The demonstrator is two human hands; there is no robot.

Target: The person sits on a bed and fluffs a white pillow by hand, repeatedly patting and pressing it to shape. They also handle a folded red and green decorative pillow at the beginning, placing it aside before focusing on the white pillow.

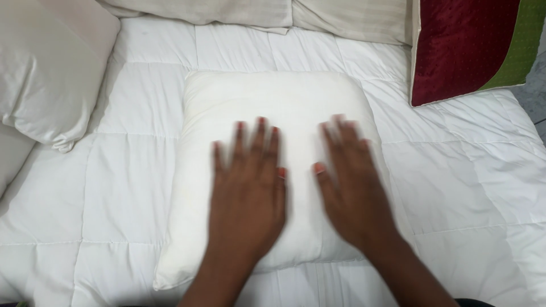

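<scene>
A plump, square white pillow insert [273, 113], smooth and bare of any cover, lies in the middle of a quilted white comforter [142, 165] stitched into soft rectangles. The left hand [247, 193] and right hand [350, 190] lie flat over its near half, palms down, fingers spread, side by side, both blurred. A satiny cream pillow [48, 68] sits to the left; a velvety maroon-and-green cushion [463, 48] leans at the far right.

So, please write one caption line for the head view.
Left hand and right hand, open and blurred, over a white pillow on a quilted white duvet.
</scene>
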